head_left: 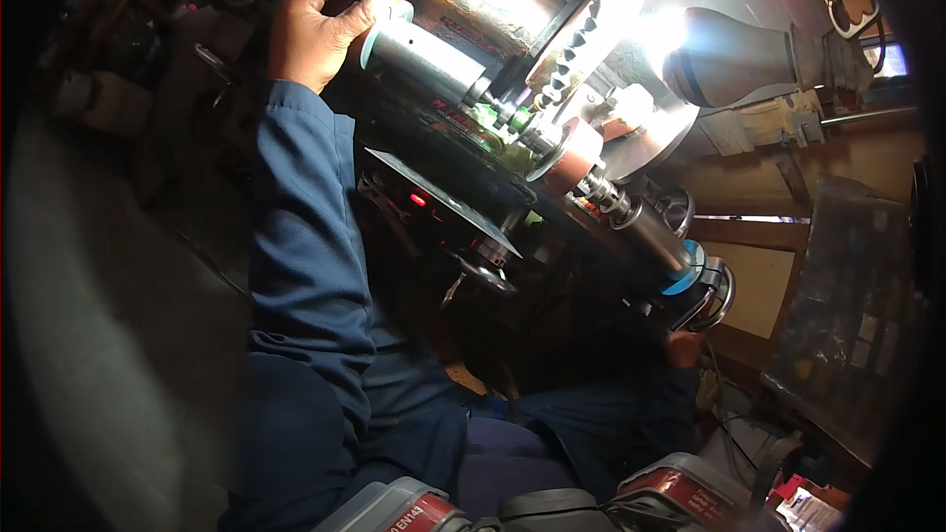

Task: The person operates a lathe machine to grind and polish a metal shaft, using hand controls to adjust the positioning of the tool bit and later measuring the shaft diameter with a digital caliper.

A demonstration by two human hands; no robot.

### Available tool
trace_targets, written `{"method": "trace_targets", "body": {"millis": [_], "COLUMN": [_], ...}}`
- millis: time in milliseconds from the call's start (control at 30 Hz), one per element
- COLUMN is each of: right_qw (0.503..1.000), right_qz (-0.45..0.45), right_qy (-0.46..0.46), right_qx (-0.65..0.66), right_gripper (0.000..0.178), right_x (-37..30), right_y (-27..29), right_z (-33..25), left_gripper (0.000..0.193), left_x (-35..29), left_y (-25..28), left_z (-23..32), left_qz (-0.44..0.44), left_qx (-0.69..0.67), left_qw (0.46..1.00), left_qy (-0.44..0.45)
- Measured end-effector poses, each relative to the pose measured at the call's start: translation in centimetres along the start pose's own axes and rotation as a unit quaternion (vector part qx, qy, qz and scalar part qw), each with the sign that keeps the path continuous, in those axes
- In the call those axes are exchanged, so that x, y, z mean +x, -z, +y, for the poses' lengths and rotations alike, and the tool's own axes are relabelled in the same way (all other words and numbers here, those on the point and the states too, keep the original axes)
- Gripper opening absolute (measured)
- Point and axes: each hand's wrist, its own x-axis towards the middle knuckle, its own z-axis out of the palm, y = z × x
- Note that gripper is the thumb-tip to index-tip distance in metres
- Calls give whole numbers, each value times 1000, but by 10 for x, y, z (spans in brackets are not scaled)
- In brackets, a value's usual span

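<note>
My left hand (333, 22) is at the upper left, its fingers curled over the pale rim at the end of a grey metal cylinder (429, 54) on a bench machine. A brightly lit wheel (572, 160) and a small green-tinted part (517, 120) sit mid-machine. A steel tailstock barrel (650, 241) with a blue ring (685, 271) runs down to a chrome handwheel (717, 296) at the right. My right hand (684, 347) is just below that handwheel, touching or close to its rim. Shadow hides most of its fingers.
A lamp (734, 57) shines onto the machine from the right. A black hose-like chain (572, 49) rises beside the wheel. Under the machine are a tilted metal plate (443, 199) and another handwheel (481, 274). Respirator cartridges (394, 507) show at the lower edge. A clear plastic sheet (843, 305) hangs at right.
</note>
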Motion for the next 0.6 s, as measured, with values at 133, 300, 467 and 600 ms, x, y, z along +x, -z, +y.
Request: {"method": "trace_targets", "body": {"millis": [133,300,467,600], "right_qw": [993,958,951,949], "right_qz": [6,93,124,137], "right_qy": [-111,-182,-180,-178], "right_qx": [37,201,217,221], "right_gripper": [63,59,56,53], "right_x": [33,59,69,70], "right_y": [1,11,14,14], "right_z": [-37,-62,-68,-71], "left_gripper": [26,24,24,24], "left_x": [-2,-2,-1,1], "left_y": [1,3,3,2], "left_z": [2,-2,0,-2], "left_qz": [1,-3,-1,-1], "left_qx": [8,4,9,15], "left_qw": [1000,1000,1000,999], "left_qy": [-5,-21,-11,-41]}}
